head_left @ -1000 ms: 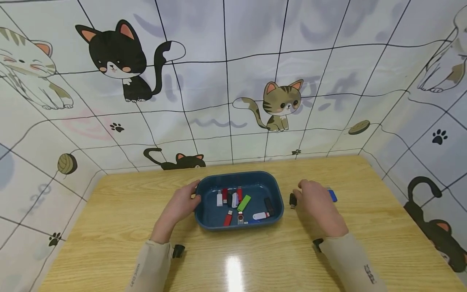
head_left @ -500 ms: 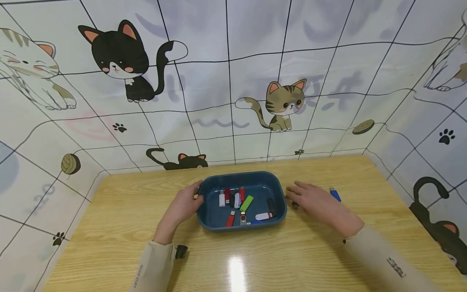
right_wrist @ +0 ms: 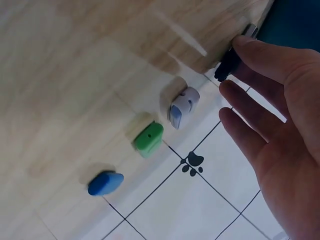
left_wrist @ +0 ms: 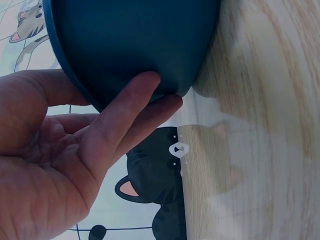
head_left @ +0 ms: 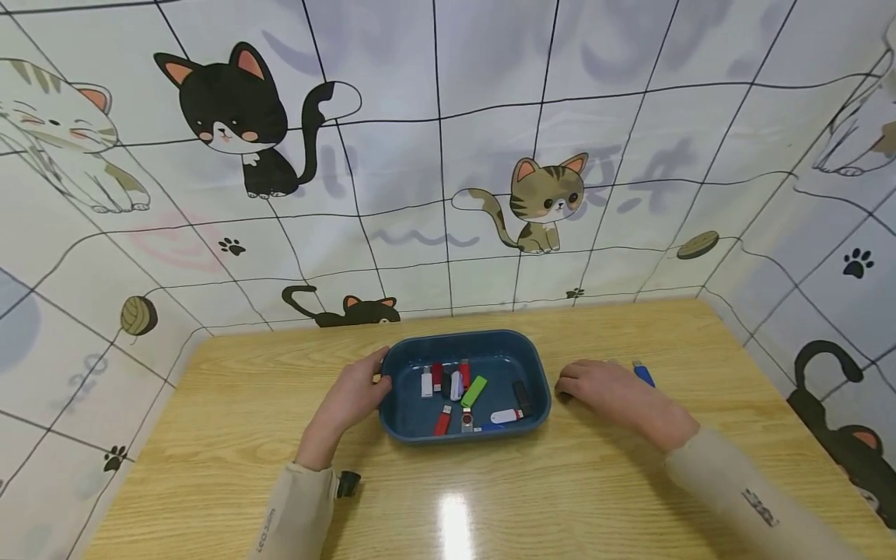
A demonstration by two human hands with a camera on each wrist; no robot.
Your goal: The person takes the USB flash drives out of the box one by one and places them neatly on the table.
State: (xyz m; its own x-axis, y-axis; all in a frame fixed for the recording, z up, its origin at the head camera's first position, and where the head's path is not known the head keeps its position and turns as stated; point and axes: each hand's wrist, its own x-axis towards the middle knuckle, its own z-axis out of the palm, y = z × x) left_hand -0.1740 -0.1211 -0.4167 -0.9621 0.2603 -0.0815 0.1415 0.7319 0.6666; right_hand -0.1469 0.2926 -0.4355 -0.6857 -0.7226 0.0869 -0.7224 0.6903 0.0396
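Note:
My left hand grips the left end of a dark blue tray; in the left wrist view its fingers lie along the outer wall, a digit behind the rim. Several USB flash drives lie in the tray, among them a green one, a red one and a white one. Just right of the tray, my right hand pinches a black USB flash drive with a metal plug between thumb and forefinger, low over the table. The hand mostly hides this drive in the head view.
Beyond the right hand, a blue flash drive, a green one and a pale lavender one are spaced in a row on the wooden table. A cat-patterned wall covering stands along the table's back edge.
My right hand reaches toward the tray's right side, then its fingers draw back and curl over the black flash drive. The left hand stays at the tray.

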